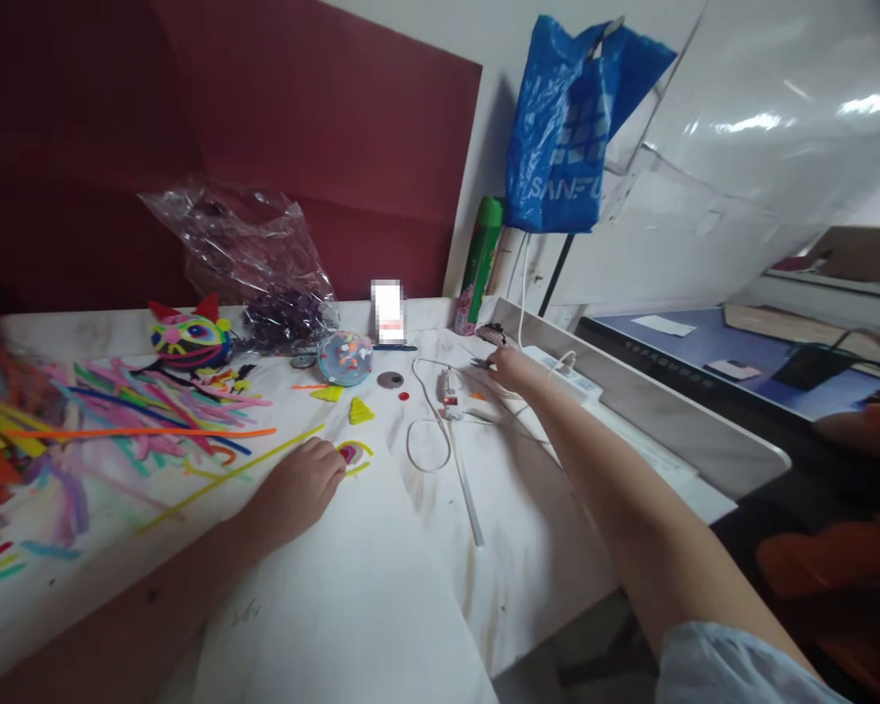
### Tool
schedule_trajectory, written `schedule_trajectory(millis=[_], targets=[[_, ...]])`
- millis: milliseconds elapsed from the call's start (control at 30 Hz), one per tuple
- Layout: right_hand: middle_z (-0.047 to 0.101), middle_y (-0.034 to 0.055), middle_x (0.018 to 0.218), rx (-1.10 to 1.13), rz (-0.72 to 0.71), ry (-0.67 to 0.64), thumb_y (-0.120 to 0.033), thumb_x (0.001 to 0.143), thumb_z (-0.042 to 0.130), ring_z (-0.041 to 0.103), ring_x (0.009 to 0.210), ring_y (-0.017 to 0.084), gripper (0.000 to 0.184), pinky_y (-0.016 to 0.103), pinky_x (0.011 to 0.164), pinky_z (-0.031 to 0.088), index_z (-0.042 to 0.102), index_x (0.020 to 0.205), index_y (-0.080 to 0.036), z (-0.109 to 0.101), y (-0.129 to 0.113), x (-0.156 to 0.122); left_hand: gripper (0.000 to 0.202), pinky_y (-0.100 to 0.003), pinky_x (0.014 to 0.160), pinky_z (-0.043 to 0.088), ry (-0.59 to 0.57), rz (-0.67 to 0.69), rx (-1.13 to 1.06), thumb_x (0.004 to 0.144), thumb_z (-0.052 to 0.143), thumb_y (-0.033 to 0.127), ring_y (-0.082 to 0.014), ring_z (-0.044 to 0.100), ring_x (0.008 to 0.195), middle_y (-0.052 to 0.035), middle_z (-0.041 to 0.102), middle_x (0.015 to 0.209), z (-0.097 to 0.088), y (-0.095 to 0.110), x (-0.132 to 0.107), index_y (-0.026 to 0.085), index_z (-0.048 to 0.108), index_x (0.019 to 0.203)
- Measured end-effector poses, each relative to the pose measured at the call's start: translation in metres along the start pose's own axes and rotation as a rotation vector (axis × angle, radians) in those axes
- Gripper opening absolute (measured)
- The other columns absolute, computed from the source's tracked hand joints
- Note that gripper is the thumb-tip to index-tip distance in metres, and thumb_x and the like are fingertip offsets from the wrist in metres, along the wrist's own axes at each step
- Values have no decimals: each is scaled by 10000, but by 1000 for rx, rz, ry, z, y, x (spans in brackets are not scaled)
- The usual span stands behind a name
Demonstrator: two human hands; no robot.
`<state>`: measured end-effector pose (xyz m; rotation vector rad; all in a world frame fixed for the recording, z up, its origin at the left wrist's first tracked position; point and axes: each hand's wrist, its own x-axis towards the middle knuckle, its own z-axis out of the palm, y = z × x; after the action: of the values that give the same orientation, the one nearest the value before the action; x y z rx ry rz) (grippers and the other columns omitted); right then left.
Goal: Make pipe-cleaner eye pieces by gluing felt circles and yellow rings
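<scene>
My left hand (304,484) rests low on the white table with its fingers curled. The fingertips meet the left end of a flat eye-shaped piece (353,456) with a yellow outline and a red-pink centre; the grip is partly hidden. Farther off to the right, my right hand (514,372) is closed around what look like small scissors (481,364), their metal part pointing left. Between the hands lies a white glue gun (451,396) with a looped cord. Two yellow fuzzy triangles (362,411) and a small red disc (404,396) lie beyond the eye piece.
Loose coloured pipe cleaners (154,411) cover the left side, near a colourful cat head (191,334). A clear round container (345,359) stands behind. At the back right are a green spray can (479,264), a hanging blue bag (561,127) and a white power strip (564,372).
</scene>
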<state>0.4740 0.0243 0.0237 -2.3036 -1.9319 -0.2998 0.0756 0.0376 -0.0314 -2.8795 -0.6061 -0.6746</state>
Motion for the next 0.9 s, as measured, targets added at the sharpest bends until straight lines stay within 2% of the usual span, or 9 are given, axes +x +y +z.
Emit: schedule_trajectory(millis=[67, 233, 400, 500, 600, 700, 767, 800, 900], targets=[[570, 96, 1184, -1, 31, -53, -326, 891, 555, 590, 992, 201, 333, 401, 833, 510, 550, 1177, -156, 9, -4, 3, 275, -326, 704, 424, -19, -10, 8, 912, 352, 140, -181, 487, 738, -48, 543, 736, 0, 1, -1, 163, 524, 699], [635, 138, 1103, 31, -50, -54, -316, 915, 475, 589, 1002, 216, 299, 334, 858, 462, 633, 1074, -117, 7, -14, -17, 264, -319, 696, 418, -17, -18, -16, 909, 364, 125, -180, 491, 738, -45, 541, 734, 0, 1, 1, 166, 521, 701], [697, 48, 874, 59, -182, -122, -261, 711, 655, 613, 792, 167, 135, 226, 688, 444, 670, 819, -180, 6, -38, -41, 249, -315, 692, 416, 23, 6, -16, 893, 380, 127, -180, 496, 736, -42, 536, 725, 2, -2, 1, 174, 515, 689], [678, 107, 849, 61, -127, -47, -160, 664, 612, 600, 808, 211, 81, 273, 713, 438, 631, 743, -150, 10, -49, -45, 243, -317, 676, 414, 16, 23, 64, 875, 385, 109, -180, 496, 716, -45, 538, 711, 0, 2, -1, 172, 519, 682], [650, 168, 894, 120, -82, 71, -151, 720, 510, 574, 891, 265, 128, 355, 804, 423, 612, 793, -124, 5, -60, -52, 220, -317, 668, 417, -17, 71, 130, 855, 410, 103, -184, 504, 719, -58, 564, 732, -6, 10, -4, 164, 542, 690], [655, 134, 850, 273, -79, 120, -237, 813, 396, 587, 783, 234, 256, 341, 715, 450, 600, 925, -128, -8, -76, -67, 184, -312, 716, 432, -49, 63, 113, 867, 442, 149, -182, 529, 767, -63, 592, 785, -10, 16, -4, 156, 576, 740], [678, 100, 881, 726, -15, 44, -312, 835, 381, 612, 740, 211, 312, 306, 634, 463, 616, 976, -162, -17, -94, -83, 191, -322, 748, 435, -92, 70, 102, 883, 453, 193, -188, 538, 788, -60, 600, 790, -11, 18, -4, 158, 589, 754], [685, 94, 846, 920, 2, -61, -337, 833, 376, 622, 715, 208, 333, 295, 591, 462, 636, 950, -166, -21, -105, -93, 196, -327, 755, 435, -108, 71, 98, 888, 455, 208, -190, 540, 793, -59, 601, 787, -11, 19, -5, 160, 593, 757], [652, 62, 662, 1195, 59, -375, -346, 784, 412, 618, 635, 204, 309, 298, 568, 467, 658, 839, -167, -22, -135, -118, 185, -325, 760, 435, -101, 72, 71, 893, 468, 231, -190, 547, 818, -60, 603, 805, -11, 22, -6, 159, 596, 780]])
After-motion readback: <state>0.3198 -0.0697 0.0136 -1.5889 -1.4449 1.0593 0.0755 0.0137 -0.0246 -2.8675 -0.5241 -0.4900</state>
